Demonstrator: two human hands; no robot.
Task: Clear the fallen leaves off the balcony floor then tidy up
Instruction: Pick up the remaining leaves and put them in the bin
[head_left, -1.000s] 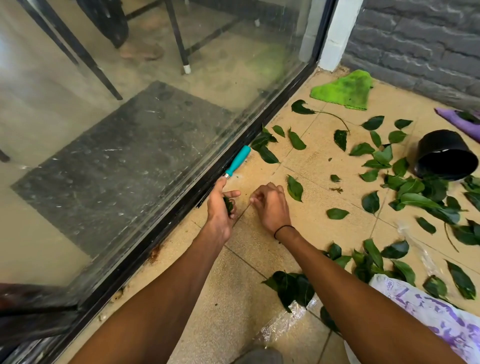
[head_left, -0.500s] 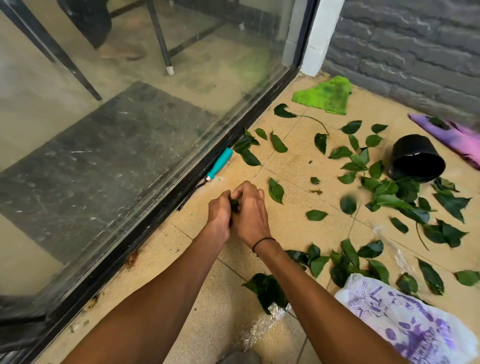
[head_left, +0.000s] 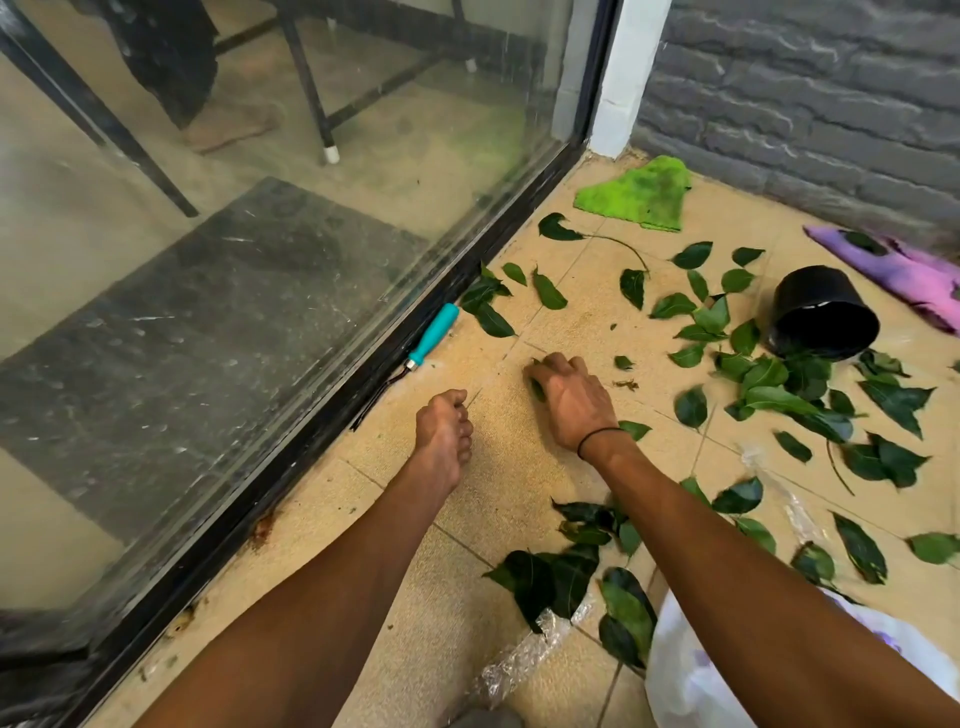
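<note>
Balcony tiles (head_left: 498, 499) beside the glass door (head_left: 260, 260) lie strewn with leaves (head_left: 769, 384). Right hand (head_left: 571, 400) curls over one leaf (head_left: 536, 387); left hand (head_left: 444, 436) is fisted, contents hidden. Loosening either fist might drop gathered leaves.

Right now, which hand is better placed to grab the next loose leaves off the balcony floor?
Probably the right hand. It already pinches a leaf and sits nearest the scattered leaves by the tipped black pot. The left hand is a closed fist near the glass door, away from them.
</note>
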